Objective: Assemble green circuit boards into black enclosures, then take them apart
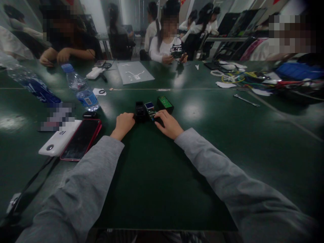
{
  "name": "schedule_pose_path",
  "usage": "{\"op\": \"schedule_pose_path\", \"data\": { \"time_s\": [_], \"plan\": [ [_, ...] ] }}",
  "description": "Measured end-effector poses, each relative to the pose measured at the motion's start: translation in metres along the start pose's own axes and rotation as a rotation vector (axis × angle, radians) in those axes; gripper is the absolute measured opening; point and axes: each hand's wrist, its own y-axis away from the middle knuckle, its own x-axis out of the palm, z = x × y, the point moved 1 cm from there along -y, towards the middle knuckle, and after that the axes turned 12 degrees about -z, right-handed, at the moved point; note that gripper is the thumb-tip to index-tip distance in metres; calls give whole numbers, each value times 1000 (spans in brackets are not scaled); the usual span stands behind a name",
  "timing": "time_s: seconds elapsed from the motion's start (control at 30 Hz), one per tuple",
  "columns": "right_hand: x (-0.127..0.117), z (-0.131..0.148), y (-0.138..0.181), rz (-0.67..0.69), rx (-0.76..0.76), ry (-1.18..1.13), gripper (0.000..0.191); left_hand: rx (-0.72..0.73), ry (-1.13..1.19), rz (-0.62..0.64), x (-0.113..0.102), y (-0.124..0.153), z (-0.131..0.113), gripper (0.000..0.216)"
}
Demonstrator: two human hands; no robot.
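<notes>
On the green table (152, 175), a black box-like device (140, 111) stands at the middle. My left hand (124, 124) is closed, its knuckles up, beside the left edge of that device; the fingertips are hidden, so what they hold, if anything, does not show. Just right of the device is a small circuit board (150, 108) with a dark screen in a white frame. The thumb and fingers of my right hand (168, 124) close on the near end of this board. Behind the right hand lies a black casing with a green circuit board (165, 103) in it.
To the left are a phone in a red case (81, 140), a white power bank (59, 140) with a strap, and water bottles (86, 92). A wrench (246, 100) and tangled cables (235, 78) lie right. A grey sheet (135, 72) is farther back. People sit across the table.
</notes>
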Motion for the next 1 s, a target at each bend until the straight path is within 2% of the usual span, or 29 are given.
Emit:
{"op": "schedule_pose_path", "data": {
  "time_s": [0.57, 1.0],
  "plan": [
    [1, -1, 0, -30, -22, 28, 22, 2, 4, -4, -1, 1, 0, 35],
    [-1, -2, -1, -54, 38, 50, 14, -5, 36, 1, -4, 1, 0, 34]
  ]
}}
